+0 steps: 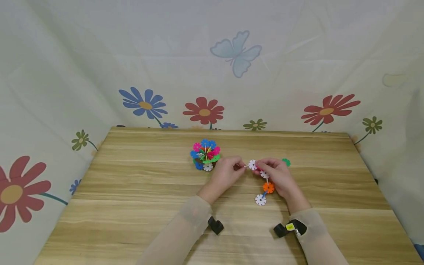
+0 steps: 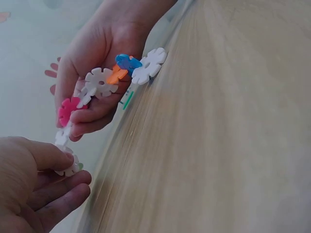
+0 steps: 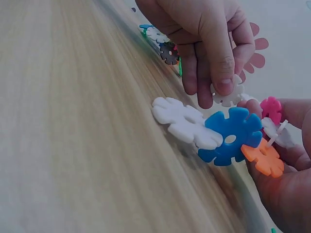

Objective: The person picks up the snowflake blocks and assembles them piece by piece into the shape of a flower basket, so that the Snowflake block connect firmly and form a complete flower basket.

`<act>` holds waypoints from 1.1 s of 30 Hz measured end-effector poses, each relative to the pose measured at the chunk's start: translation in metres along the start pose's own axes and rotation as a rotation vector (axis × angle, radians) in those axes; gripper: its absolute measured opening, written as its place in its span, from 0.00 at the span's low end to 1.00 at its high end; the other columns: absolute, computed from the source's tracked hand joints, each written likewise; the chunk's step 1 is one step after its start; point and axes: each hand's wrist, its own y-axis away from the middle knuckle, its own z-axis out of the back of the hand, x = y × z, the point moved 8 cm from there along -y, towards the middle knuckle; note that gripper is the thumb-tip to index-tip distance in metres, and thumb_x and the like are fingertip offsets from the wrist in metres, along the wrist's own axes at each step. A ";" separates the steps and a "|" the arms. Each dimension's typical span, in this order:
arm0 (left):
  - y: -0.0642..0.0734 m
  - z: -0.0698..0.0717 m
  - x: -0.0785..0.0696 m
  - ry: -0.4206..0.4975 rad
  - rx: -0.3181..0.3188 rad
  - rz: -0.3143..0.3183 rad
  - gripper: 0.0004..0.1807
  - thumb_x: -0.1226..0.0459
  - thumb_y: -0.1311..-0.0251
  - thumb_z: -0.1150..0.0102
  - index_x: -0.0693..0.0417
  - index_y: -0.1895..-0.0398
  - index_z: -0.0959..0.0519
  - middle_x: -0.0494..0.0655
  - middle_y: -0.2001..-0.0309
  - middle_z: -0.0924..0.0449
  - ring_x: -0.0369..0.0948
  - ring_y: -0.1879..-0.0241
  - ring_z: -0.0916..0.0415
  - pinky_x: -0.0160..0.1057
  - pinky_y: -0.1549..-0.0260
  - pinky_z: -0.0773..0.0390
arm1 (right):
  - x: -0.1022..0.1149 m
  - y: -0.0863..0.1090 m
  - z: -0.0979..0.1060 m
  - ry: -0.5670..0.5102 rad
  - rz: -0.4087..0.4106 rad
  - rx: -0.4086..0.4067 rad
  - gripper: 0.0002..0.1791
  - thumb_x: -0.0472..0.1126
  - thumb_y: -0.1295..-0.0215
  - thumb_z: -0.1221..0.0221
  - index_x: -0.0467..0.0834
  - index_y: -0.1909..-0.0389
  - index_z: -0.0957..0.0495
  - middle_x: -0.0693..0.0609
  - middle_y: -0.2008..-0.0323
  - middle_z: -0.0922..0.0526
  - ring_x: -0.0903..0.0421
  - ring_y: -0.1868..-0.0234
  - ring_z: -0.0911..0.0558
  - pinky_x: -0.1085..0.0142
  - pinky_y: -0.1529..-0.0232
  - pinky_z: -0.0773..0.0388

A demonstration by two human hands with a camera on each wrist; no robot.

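A chain of interlocking plastic snowflake discs hangs between the two hands. My left hand (image 1: pixel 228 170) pinches a white disc (image 3: pixel 228 94) at one end of it between thumb and fingers. Farther along, my right hand (image 1: pixel 277 176) grips the chain around a pink disc (image 2: pixel 70 111) and its white neighbours. From the right hand's palm side the rest dangles toward me: an orange disc (image 1: pixel 268 187), a blue disc (image 3: pixel 232 138) and a white end disc (image 1: pixel 260 200). The right fingers partly cover the middle discs.
To the left of the hands, a multicoloured cluster of joined snowflake discs (image 1: pixel 208 166) sits on the wooden table (image 1: pixel 149 191). A loose green disc (image 1: pixel 286 162) lies just beyond the right hand. Behind the table's far edge hangs a flower-printed cloth (image 1: pixel 281 73).
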 end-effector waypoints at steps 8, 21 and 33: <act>-0.003 -0.010 0.011 0.032 0.012 -0.018 0.05 0.64 0.32 0.24 0.44 0.65 0.11 0.34 0.64 0.10 0.32 0.64 0.17 0.34 0.59 0.15 | 0.000 0.001 0.000 0.007 0.008 -0.004 0.15 0.36 0.20 0.36 0.26 0.47 0.16 0.49 0.60 0.09 0.58 0.60 0.10 0.67 0.51 0.12; 0.002 0.009 -0.032 -0.049 0.028 -0.044 0.07 0.68 0.32 0.25 0.51 0.69 0.13 0.41 0.68 0.11 0.34 0.68 0.20 0.32 0.64 0.17 | 0.006 0.004 -0.003 0.051 0.042 -0.023 0.10 0.35 0.22 0.34 0.29 0.54 0.13 0.50 0.63 0.10 0.58 0.61 0.11 0.68 0.53 0.12; -0.001 -0.005 -0.009 0.054 0.031 0.023 0.05 0.66 0.34 0.23 0.50 0.64 0.13 0.40 0.65 0.10 0.32 0.64 0.14 0.31 0.61 0.14 | 0.003 0.005 0.008 0.070 0.008 0.112 0.20 0.38 0.18 0.38 0.25 0.39 0.22 0.49 0.55 0.10 0.58 0.56 0.12 0.67 0.50 0.13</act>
